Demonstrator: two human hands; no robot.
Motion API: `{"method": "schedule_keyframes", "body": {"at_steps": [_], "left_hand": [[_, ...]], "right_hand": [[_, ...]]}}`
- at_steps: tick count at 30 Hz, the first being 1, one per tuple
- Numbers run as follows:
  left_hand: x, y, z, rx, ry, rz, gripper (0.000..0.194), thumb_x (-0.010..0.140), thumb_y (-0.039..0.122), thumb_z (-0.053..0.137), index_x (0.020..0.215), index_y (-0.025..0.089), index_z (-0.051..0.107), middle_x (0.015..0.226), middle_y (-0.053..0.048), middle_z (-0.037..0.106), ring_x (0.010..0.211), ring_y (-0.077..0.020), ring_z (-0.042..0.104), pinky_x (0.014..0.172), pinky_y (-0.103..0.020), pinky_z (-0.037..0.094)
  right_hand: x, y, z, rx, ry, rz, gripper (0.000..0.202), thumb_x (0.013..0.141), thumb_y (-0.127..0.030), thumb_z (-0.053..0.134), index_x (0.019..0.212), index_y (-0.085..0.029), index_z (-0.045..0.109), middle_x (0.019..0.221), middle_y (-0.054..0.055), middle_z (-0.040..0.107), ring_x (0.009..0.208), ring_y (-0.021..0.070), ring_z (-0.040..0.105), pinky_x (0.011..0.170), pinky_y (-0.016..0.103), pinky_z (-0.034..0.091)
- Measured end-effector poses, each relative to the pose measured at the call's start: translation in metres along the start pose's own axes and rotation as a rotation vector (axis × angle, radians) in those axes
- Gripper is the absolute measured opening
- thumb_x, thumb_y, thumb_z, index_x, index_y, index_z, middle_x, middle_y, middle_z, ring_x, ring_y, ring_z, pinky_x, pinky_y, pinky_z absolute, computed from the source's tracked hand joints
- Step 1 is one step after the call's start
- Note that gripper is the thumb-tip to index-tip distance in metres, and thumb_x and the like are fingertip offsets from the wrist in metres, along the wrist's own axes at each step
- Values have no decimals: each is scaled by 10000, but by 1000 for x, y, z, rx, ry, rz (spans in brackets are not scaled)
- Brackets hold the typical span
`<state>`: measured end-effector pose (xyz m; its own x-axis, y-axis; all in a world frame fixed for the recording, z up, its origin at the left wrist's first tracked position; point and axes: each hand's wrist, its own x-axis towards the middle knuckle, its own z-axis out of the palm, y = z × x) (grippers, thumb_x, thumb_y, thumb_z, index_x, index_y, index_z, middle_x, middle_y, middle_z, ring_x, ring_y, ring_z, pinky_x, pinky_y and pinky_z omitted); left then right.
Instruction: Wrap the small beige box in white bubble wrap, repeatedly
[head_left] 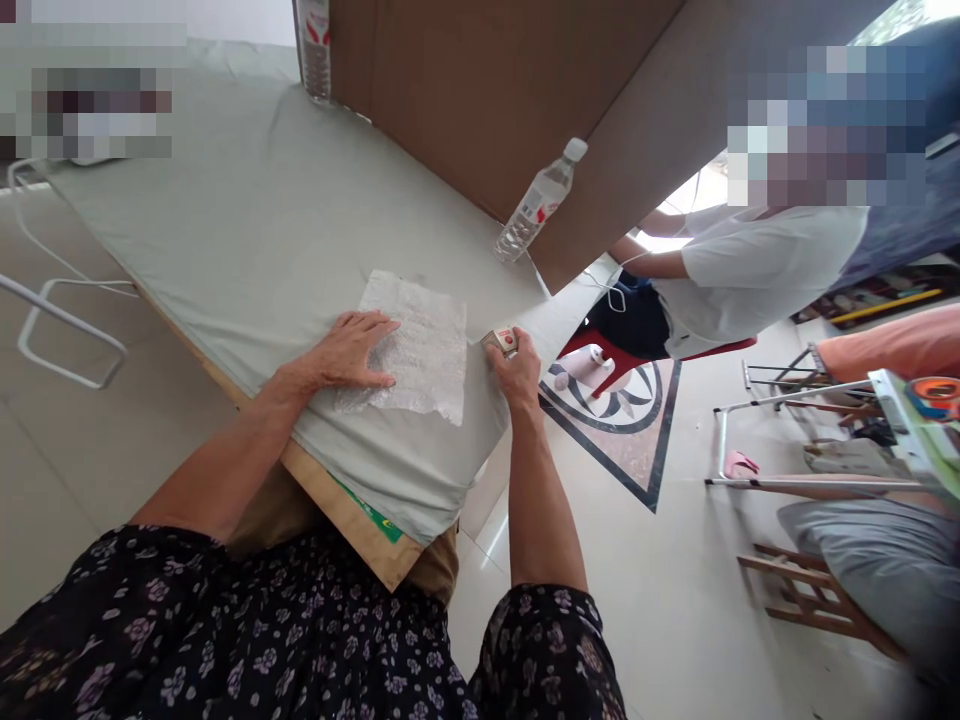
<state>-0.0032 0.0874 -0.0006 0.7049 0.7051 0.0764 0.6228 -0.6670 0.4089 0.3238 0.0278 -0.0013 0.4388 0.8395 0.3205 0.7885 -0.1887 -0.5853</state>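
Observation:
A translucent, wrinkled sheet that looks like bubble wrap [424, 350] lies flat on the cloth-covered table [247, 220]. My left hand [349, 352] rests on the sheet's left part with its fingers spread. To the right of the sheet, near the table's right edge, my right hand [517, 370] grips a small box [502, 341] with red and dark marks on its pale face. The box stands apart from the sheet. Part of it is hidden behind my fingers.
A water bottle [536, 205] stands before a large brown cardboard panel [480, 100]; another bottle [316, 55] is at the panel's left end. A person in a white shirt [765, 260] sits beyond the table at the right. Metal-framed furniture [795, 484] stands farther right.

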Motion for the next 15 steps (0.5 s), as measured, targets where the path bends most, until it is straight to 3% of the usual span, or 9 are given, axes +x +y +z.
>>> {"method": "schedule_keyframes", "body": {"at_steps": [3,5,7,11,15], "left_hand": [[1,0,0,14,-16,-5,940,797,588,718,1584,169,419,1643,-181,457,1555,-385,366,1276,-514,230],[1,0,0,15,-21,0,953,795,598,719,1587,165,415,1647,-184,450,1557,-387,362,1278,-510,221],[0,0,-1,11,-16,5,955,794,606,716,1588,171,413,1643,-181,454,1554,-390,365,1276,-514,221],[1,-1,0,2,-4,10,944,789,607,718,1580,187,419,1639,-172,464,1551,-385,373,1268,-516,239],[1,0,0,0,-10,19,953,774,600,732,1574,186,420,1641,-174,462,1556,-380,368,1267,-514,246]], "right_hand": [[-3,-5,-1,156,-47,-28,510,776,-448,685,1228,-212,658,1126,113,761,1011,287,687,951,499,546],[-15,-22,-4,257,-73,-105,527,784,-436,702,1266,-230,651,1174,100,760,1004,262,692,917,454,563],[-28,-43,-3,339,-177,-222,535,794,-407,730,1299,-252,650,1230,88,753,1022,244,697,917,417,567],[-43,-75,18,405,-388,-383,525,827,-322,735,1342,-256,658,1337,84,720,1157,245,685,1016,411,549],[-45,-75,40,397,-499,-385,540,813,-265,748,1347,-251,671,1372,92,708,1236,270,665,1067,434,536]]}}
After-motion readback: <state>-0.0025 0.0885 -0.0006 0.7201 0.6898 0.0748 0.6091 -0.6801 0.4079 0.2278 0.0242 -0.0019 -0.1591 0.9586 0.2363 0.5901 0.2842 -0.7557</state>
